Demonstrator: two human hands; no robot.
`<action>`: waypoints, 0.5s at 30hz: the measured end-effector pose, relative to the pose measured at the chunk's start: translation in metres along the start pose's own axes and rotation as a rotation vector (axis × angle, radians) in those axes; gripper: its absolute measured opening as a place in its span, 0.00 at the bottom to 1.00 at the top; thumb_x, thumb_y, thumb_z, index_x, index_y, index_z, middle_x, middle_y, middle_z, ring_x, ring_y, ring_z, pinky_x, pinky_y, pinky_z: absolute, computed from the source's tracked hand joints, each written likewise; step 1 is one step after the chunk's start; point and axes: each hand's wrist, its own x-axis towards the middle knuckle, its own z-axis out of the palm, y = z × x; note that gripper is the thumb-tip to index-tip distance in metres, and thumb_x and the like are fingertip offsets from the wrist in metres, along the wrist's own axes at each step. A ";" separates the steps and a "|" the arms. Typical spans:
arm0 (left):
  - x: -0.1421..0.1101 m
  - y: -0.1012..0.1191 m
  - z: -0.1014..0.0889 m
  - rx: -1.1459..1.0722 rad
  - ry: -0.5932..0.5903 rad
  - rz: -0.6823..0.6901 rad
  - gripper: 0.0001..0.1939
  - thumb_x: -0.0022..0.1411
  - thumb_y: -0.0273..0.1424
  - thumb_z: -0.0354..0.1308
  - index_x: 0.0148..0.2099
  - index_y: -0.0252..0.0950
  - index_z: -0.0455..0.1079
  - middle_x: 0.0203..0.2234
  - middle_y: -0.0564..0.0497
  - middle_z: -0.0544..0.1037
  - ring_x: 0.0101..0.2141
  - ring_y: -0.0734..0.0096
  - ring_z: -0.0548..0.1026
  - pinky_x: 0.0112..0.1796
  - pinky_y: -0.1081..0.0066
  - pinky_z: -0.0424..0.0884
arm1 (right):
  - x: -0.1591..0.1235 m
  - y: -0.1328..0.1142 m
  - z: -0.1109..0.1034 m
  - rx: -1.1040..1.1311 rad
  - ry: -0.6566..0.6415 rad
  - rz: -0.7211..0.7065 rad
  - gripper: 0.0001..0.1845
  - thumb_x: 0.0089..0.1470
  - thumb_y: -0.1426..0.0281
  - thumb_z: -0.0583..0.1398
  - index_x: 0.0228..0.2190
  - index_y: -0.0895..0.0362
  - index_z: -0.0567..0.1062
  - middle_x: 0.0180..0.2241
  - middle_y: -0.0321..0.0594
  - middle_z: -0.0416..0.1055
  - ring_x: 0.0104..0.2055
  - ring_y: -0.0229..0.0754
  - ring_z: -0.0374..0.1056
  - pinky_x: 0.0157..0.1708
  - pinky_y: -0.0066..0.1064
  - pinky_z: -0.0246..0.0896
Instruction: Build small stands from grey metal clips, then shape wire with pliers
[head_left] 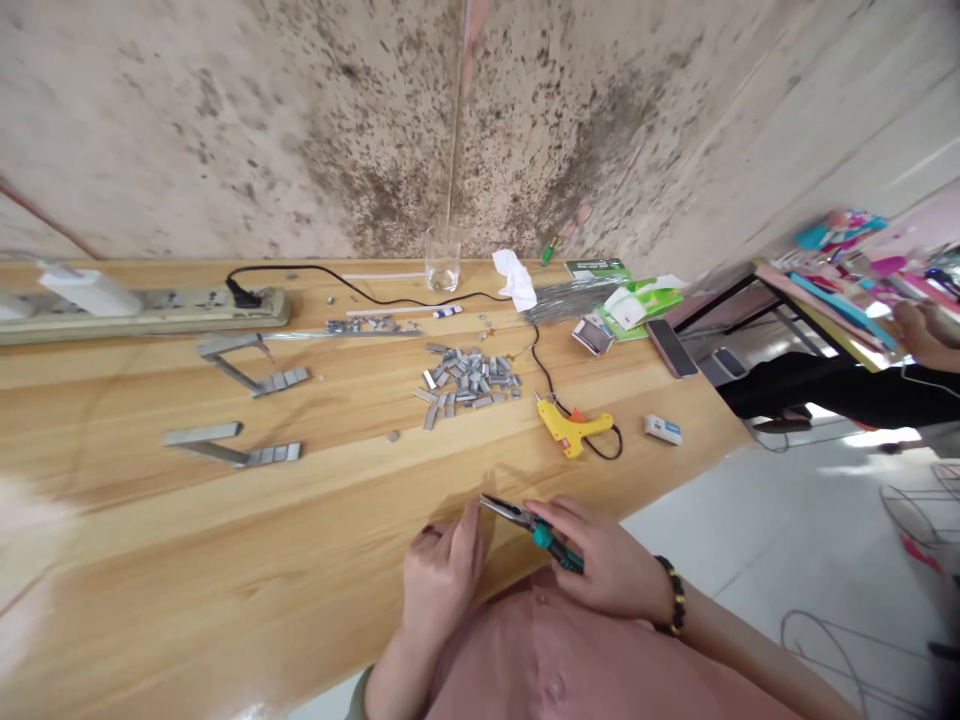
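Note:
My right hand [604, 560] is wrapped round the green and black handles of long-nose pliers [546, 536], whose jaws point left. My left hand [442, 572] is closed in a pinch at the jaw tips; whatever small thing its fingers hold cannot be made out. Beyond both hands lies a loose pile of small grey rectangular pieces [472, 375]. A yellow glue gun [571, 428] rests on its side to the right of that pile. Off to the left stand two angular grey strip structures, a nearer one [202, 440] and a farther one [232, 362].
The wooden table [225, 560] meets a stained wall. Along the back are a power strip [274, 308], a glass [443, 262], a crumpled tissue [514, 280] and a bundle of wires [574, 298]. A phone [671, 348] and small box [663, 430] lie right. Another person's hand [926, 335] shows far right.

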 end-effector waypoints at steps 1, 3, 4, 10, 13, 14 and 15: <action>0.000 0.000 0.000 0.000 -0.005 -0.004 0.11 0.61 0.24 0.54 0.45 0.36 0.72 0.18 0.48 0.75 0.18 0.71 0.68 0.24 0.72 0.56 | -0.001 -0.002 0.001 0.008 0.010 0.015 0.38 0.44 0.77 0.57 0.59 0.54 0.60 0.47 0.45 0.67 0.47 0.47 0.66 0.48 0.38 0.62; 0.000 0.000 0.001 -0.009 -0.016 -0.011 0.10 0.61 0.25 0.54 0.44 0.36 0.73 0.19 0.47 0.76 0.17 0.72 0.67 0.23 0.72 0.56 | -0.004 -0.006 0.003 0.020 0.024 0.045 0.37 0.45 0.77 0.57 0.58 0.55 0.60 0.46 0.45 0.68 0.46 0.47 0.66 0.46 0.37 0.63; 0.000 0.001 0.001 -0.015 -0.023 -0.017 0.10 0.61 0.25 0.54 0.44 0.36 0.73 0.19 0.47 0.76 0.16 0.72 0.67 0.23 0.72 0.56 | -0.006 -0.008 0.005 0.024 0.030 0.059 0.36 0.46 0.77 0.58 0.58 0.55 0.61 0.46 0.45 0.68 0.45 0.47 0.66 0.46 0.37 0.63; 0.002 0.004 -0.002 -0.082 -0.024 -0.069 0.11 0.59 0.26 0.56 0.44 0.36 0.75 0.18 0.47 0.76 0.17 0.70 0.68 0.24 0.73 0.57 | -0.014 -0.015 0.018 0.048 0.087 0.109 0.34 0.48 0.75 0.58 0.58 0.54 0.60 0.45 0.45 0.68 0.44 0.47 0.66 0.44 0.37 0.63; 0.003 0.005 -0.002 -0.127 -0.031 -0.122 0.11 0.59 0.27 0.56 0.45 0.36 0.75 0.16 0.48 0.74 0.17 0.70 0.68 0.23 0.73 0.56 | -0.015 -0.015 0.021 0.043 0.093 0.131 0.34 0.48 0.75 0.58 0.58 0.54 0.60 0.44 0.46 0.68 0.42 0.47 0.67 0.43 0.37 0.63; 0.003 0.005 -0.002 -0.148 -0.030 -0.144 0.11 0.59 0.28 0.56 0.44 0.36 0.75 0.16 0.49 0.73 0.17 0.70 0.67 0.23 0.73 0.56 | -0.015 -0.015 0.020 0.040 0.087 0.134 0.34 0.48 0.75 0.58 0.58 0.55 0.61 0.44 0.46 0.68 0.42 0.47 0.67 0.43 0.37 0.63; 0.003 0.005 -0.002 -0.166 -0.025 -0.162 0.11 0.59 0.28 0.57 0.44 0.36 0.75 0.15 0.49 0.73 0.17 0.70 0.67 0.23 0.73 0.56 | -0.014 -0.015 0.020 0.036 0.078 0.134 0.34 0.48 0.75 0.58 0.58 0.55 0.61 0.44 0.46 0.69 0.42 0.47 0.67 0.43 0.37 0.63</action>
